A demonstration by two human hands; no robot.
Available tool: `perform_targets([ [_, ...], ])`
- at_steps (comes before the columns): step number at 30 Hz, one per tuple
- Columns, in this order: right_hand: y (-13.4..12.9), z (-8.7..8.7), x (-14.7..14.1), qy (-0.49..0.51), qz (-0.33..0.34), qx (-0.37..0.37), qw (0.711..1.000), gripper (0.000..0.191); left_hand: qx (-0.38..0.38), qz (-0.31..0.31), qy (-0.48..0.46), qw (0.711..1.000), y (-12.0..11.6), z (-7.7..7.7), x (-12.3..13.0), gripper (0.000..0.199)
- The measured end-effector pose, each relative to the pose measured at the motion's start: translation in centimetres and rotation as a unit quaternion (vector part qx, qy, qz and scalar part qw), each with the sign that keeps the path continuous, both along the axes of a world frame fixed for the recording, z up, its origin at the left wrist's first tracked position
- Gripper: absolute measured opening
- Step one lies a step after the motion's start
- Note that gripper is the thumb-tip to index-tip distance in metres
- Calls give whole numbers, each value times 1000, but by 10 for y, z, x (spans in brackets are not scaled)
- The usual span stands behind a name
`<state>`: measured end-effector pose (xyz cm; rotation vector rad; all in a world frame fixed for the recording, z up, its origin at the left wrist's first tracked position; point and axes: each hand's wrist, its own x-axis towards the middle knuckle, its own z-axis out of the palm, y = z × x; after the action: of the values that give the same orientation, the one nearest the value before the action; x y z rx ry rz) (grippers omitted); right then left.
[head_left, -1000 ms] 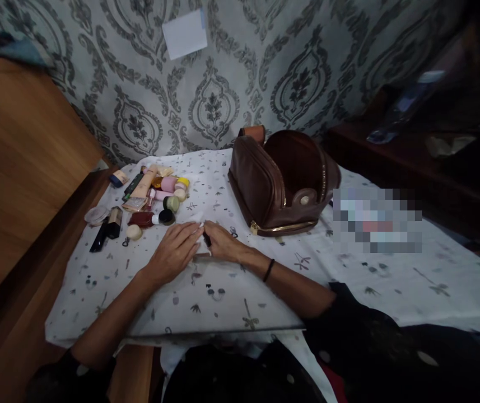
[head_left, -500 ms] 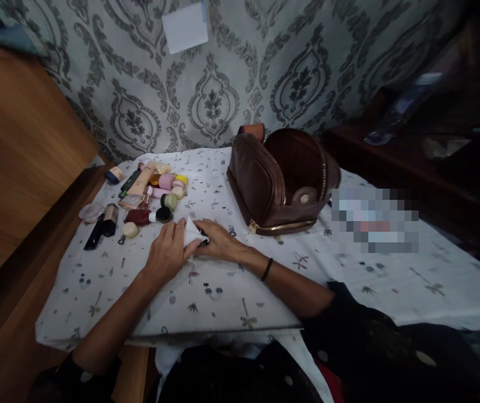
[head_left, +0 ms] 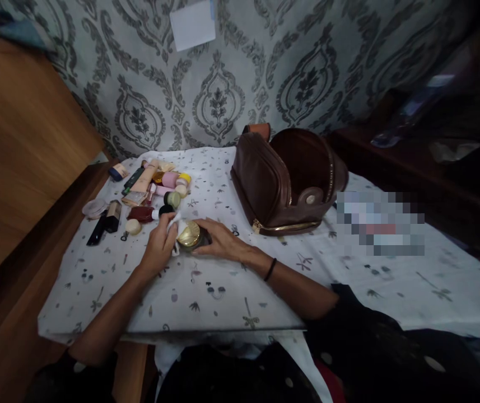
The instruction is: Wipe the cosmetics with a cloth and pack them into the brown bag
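Note:
My right hand curls around the side of a round jar with a shiny gold lid, low over the patterned cloth. On the jar's other side, my left hand pinches a crumpled white tissue against or beside it. Just beyond my left hand lie a dark red bottle with a white cap and a green-lidded little jar. A brown cosmetic bag stands unzipped to the right of my hands, its mouth gaping.
Several cosmetics lie at the left, among them a beige tube, a black-capped bottle and a clear round case. A wooden cabinet borders the left. A pixelated patch covers something right of the bag.
The white tissue has come off the top of the jar, so the gold lid now shows. My left hand has shifted left with the tissue, while my right stays at the jar.

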<state>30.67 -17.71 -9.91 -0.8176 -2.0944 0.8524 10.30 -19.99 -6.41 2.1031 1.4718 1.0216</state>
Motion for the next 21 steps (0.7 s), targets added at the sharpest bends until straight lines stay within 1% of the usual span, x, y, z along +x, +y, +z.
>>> perform_targets([
  [2,-2,1,0,3,5,-17,1000,66,-12,11,-42,999,1,-4,-2,29],
  [5,-4,2,0,12,10,-26,1000,61,-15,16,-81,996,4,-7,-4,20],
  [8,-6,3,-1,24,7,9,1000,61,-35,-4,-100,994,7,-7,-5,18],
  [11,-8,3,-4,28,1,58,998,60,-69,-8,-113,991,8,-5,-6,30],
  [14,-10,3,-6,24,-12,97,995,63,-76,-2,-108,991,5,-2,-6,40],
  [16,-12,3,-7,17,-21,108,994,66,-52,-14,-92,994,3,0,-6,39],
  [19,-16,6,-7,9,-47,86,995,65,-9,-52,-59,997,0,3,-8,37],
  [21,-19,9,-6,5,-63,62,996,59,-1,-66,-27,997,-1,4,-10,44],
])
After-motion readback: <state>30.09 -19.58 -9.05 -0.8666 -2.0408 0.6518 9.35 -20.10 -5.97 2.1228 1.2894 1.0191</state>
